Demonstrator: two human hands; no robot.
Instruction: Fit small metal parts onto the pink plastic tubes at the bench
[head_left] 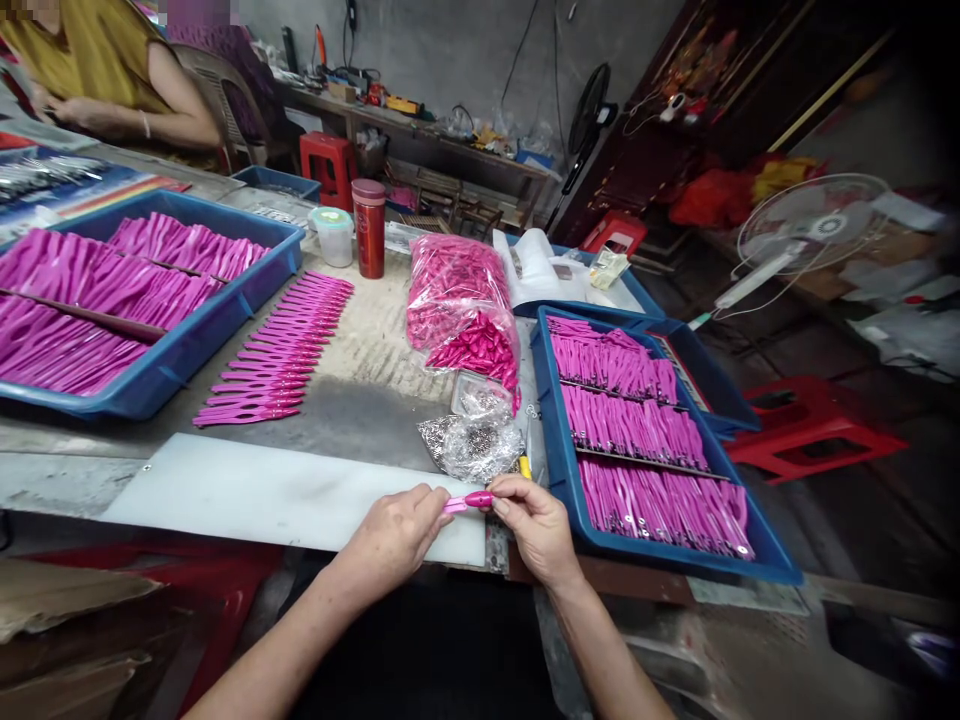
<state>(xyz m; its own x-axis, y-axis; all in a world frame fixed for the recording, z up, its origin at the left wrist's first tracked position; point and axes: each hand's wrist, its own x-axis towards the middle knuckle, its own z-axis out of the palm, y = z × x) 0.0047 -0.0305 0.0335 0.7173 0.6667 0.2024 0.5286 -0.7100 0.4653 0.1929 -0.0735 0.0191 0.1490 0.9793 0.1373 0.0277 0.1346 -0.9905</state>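
My left hand [397, 535] and my right hand [534, 522] meet at the front edge of the table, both pinched on one small pink plastic piece [469, 501]. The left fingers hold its paler, flat end; the right fingers hold its darker, rounded end. The piece hovers over a white board [247, 495] lying on the table. Just behind it sits a crumpled clear bag of small metal parts [471, 445]. A row of flat pink pieces [281, 352] lies on the table to the left.
A blue tray [559, 440] of pink pieces stands right of my hands, another blue tray [176, 355] far left. A clear bag of pink caps [463, 312], a red flask [368, 228] and a lidded cup [334, 236] stand behind. Another person [105, 75] sits far left.
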